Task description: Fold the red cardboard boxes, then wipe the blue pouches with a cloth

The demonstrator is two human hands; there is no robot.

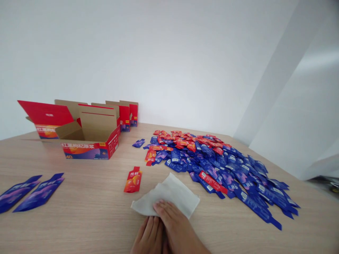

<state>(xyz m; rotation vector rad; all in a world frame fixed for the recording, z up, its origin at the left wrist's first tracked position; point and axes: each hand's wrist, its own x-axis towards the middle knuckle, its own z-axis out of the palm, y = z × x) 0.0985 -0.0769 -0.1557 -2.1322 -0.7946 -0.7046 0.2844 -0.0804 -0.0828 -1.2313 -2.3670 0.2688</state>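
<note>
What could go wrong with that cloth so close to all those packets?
The right hand presses the cloth near a lone red packet; a wide wipe might shove it away. The pile of packets spreads close to the right edge of the table, so a bump could tip some off.

Open carton (90,150), front panel: white Chinese line, reads 红…枸杞原浆, second character not clear. Orange "40" at that panel's lower left. Small yellow tag with print at its top right, too small to read.

Raised red lid (46,113): small white mark, unreadable.

Rear cartons (125,121): yellow tags and fine print, unreadable.

Red pouch (133,180): two white characters at top, possibly 纯粹.

Pouch pile (212,165): white print blocks on blue and red packs, none legible.

Two blue pouches (39,192): faint pale lettering, unreadable.
</note>
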